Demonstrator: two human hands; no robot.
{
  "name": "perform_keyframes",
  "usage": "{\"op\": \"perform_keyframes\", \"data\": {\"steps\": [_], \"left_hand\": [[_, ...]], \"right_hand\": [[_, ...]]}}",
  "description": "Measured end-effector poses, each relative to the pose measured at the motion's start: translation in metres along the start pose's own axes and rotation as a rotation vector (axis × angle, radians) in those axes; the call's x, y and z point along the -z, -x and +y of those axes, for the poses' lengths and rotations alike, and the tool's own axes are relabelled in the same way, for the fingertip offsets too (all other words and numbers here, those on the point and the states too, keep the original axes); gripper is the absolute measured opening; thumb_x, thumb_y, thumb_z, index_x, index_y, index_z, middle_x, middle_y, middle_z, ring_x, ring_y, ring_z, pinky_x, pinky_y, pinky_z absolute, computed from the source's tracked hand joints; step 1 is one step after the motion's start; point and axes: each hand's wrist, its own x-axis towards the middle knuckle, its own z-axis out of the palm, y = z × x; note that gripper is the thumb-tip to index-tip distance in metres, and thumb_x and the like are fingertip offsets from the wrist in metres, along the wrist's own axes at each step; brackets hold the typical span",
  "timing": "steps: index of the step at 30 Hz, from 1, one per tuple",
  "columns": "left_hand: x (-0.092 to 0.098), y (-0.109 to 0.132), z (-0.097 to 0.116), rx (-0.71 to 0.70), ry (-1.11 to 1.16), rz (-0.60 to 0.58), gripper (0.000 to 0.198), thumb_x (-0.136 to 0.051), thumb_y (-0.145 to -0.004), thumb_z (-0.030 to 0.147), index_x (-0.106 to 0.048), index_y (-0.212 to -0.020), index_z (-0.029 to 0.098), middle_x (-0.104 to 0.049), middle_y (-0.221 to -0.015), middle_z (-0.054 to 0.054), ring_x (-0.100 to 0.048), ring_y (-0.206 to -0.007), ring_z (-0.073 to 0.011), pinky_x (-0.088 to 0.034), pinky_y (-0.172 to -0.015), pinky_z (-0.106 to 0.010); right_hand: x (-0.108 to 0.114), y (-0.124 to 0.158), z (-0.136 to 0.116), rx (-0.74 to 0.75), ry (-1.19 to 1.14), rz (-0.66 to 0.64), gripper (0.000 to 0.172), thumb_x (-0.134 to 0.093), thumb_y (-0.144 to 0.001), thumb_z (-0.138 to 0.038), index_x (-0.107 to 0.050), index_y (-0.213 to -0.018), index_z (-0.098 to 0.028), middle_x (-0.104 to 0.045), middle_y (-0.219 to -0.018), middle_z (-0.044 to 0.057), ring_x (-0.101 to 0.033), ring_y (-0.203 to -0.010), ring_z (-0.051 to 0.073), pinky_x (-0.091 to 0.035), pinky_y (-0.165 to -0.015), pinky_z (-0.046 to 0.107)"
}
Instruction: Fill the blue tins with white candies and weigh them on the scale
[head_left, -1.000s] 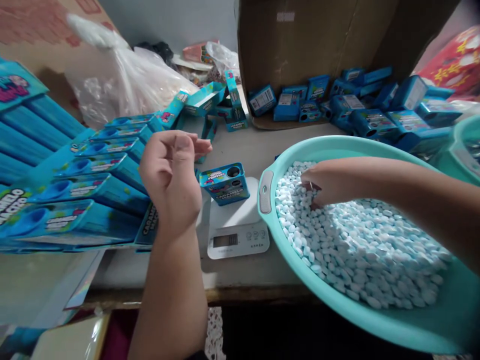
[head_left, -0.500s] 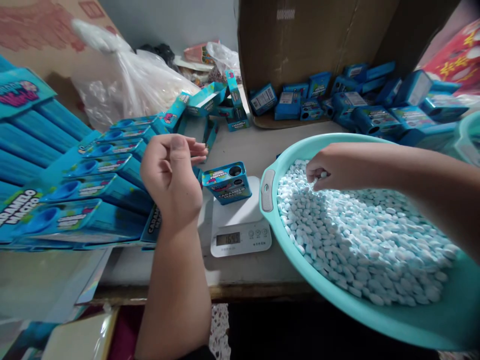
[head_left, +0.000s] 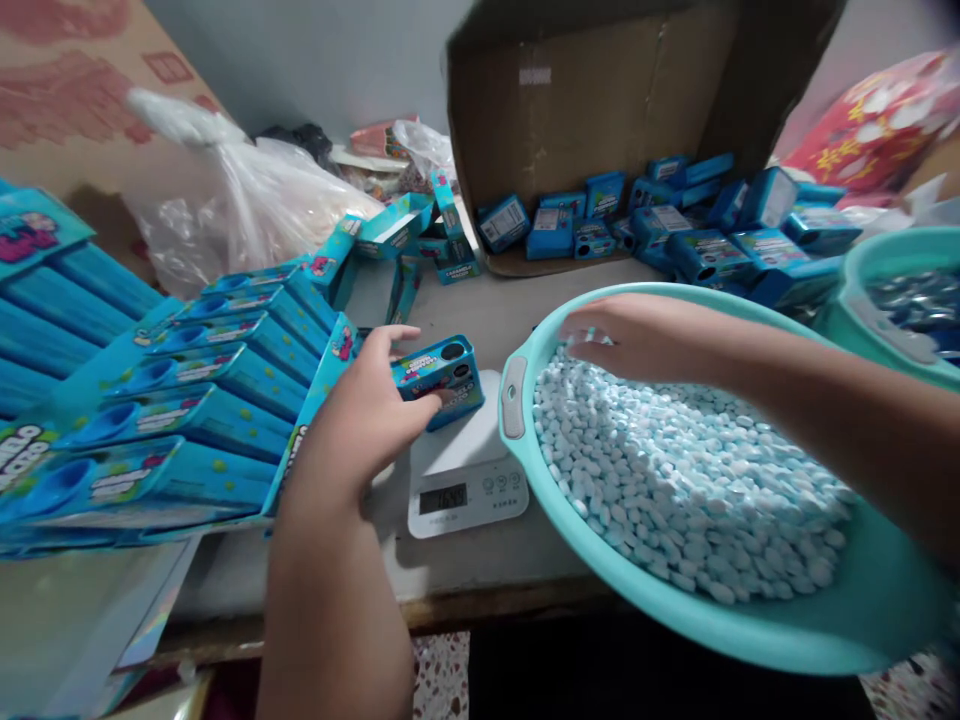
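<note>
A blue candy box with a round dark hole in its top stands on a white digital scale. My left hand is at the box's left side, thumb across its front and a finger stretched behind. Its fingers are spread around the box, which still rests on the scale. Over the back left of a teal basin, my right hand is palm down with thumb and fingers apart, slightly blurred. Pale blue and white candies fill much of the basin below it.
A display tray of blue boxes stands at left. Behind are a tied clear plastic bag and an open cardboard carton with several blue boxes. Another teal basin is at right. The table edge runs in front.
My left hand has turned and moved to the box, its fingers spreading around it. My right hand has opened from a pinch on candies and shifted toward the basin's back left. The view has shifted slightly.
</note>
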Motion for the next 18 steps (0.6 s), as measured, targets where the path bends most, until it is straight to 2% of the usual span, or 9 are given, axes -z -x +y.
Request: {"op": "perform_keyframes", "data": {"steps": [1,3,5,7,9,13,16,18], "left_hand": [[-0.004,0.0,0.005,-0.057,-0.001,0.092,0.066,-0.089,-0.065,0.03,-0.064,-0.126,0.028,-0.071,-0.106,-0.008,-0.069,-0.092,-0.0316,-0.056,-0.083,-0.047],[-0.011,0.0,0.018,-0.262,-0.041,0.243,0.054,-0.085,-0.073,0.028,-0.067,-0.123,0.031,-0.073,-0.111,-0.006,-0.067,-0.104,-0.0323,-0.051,-0.097,-0.05],[-0.017,0.002,0.03,-0.532,-0.117,0.335,0.049,-0.08,-0.079,0.023,-0.068,-0.125,0.035,-0.075,-0.118,-0.003,-0.065,-0.112,-0.0315,-0.045,-0.105,-0.052],[-0.021,0.005,0.037,-0.757,-0.2,0.347,0.055,-0.078,-0.082,0.018,-0.065,-0.131,0.038,-0.076,-0.12,-0.002,-0.066,-0.111,-0.0294,-0.043,-0.106,-0.052],[-0.023,0.008,0.038,-0.899,-0.262,0.335,0.061,-0.077,-0.082,0.013,-0.063,-0.135,0.039,-0.077,-0.121,-0.001,-0.067,-0.109,-0.0276,-0.045,-0.105,-0.05],[-0.025,0.009,0.034,-1.088,-0.312,0.331,0.059,-0.078,-0.08,0.008,-0.067,-0.13,0.038,-0.076,-0.123,0.0,-0.066,-0.114,-0.0256,-0.05,-0.106,-0.047],[-0.027,0.008,0.031,-1.143,-0.346,0.402,0.056,-0.08,-0.079,0.008,-0.07,-0.126,0.037,-0.078,-0.117,0.002,-0.067,-0.112,-0.0249,-0.052,-0.106,-0.045],[-0.027,0.007,0.031,-1.127,-0.376,0.403,0.055,-0.079,-0.08,0.009,-0.07,-0.126,0.039,-0.078,-0.114,0.003,-0.068,-0.111,-0.0247,-0.053,-0.105,-0.045]], "right_hand": [[-0.002,0.0,-0.005,-0.019,-0.177,0.063,0.028,-0.052,-0.098,-0.04,-0.069,-0.108,-0.019,-0.073,-0.11,0.01,-0.064,-0.093,0.024,-0.047,-0.08,0.034],[-0.007,0.002,-0.017,-0.045,-0.71,0.127,0.036,-0.045,-0.102,-0.048,-0.065,-0.108,-0.018,-0.072,-0.11,0.011,-0.066,-0.092,0.022,-0.052,-0.08,0.033],[-0.011,0.004,-0.03,-0.087,-1.267,0.054,0.042,-0.038,-0.104,-0.053,-0.061,-0.11,-0.019,-0.071,-0.113,0.011,-0.068,-0.094,0.021,-0.056,-0.086,0.033],[-0.016,0.006,-0.039,-0.15,-1.608,-0.05,0.045,-0.032,-0.106,-0.054,-0.061,-0.105,-0.019,-0.072,-0.106,0.01,-0.068,-0.092,0.02,-0.056,-0.089,0.034],[-0.021,0.007,-0.045,-0.239,-1.772,-0.109,0.048,-0.03,-0.107,-0.054,-0.061,-0.098,-0.018,-0.072,-0.095,0.009,-0.067,-0.083,0.018,-0.057,-0.085,0.031],[-0.028,0.005,-0.046,-0.354,-1.911,-0.086,0.044,-0.038,-0.106,-0.053,-0.061,-0.092,-0.018,-0.07,-0.08,0.005,-0.065,-0.074,0.018,-0.056,-0.075,0.029],[-0.027,0.004,-0.044,-0.4,-1.951,-0.084,0.042,-0.042,-0.105,-0.054,-0.059,-0.086,-0.02,-0.068,-0.072,0.004,-0.064,-0.071,0.018,-0.056,-0.067,0.029],[-0.024,0.005,-0.045,-0.388,-1.966,-0.114,0.043,-0.044,-0.103,-0.056,-0.058,-0.084,-0.02,-0.068,-0.069,0.003,-0.062,-0.067,0.018,-0.055,-0.063,0.027]]}}
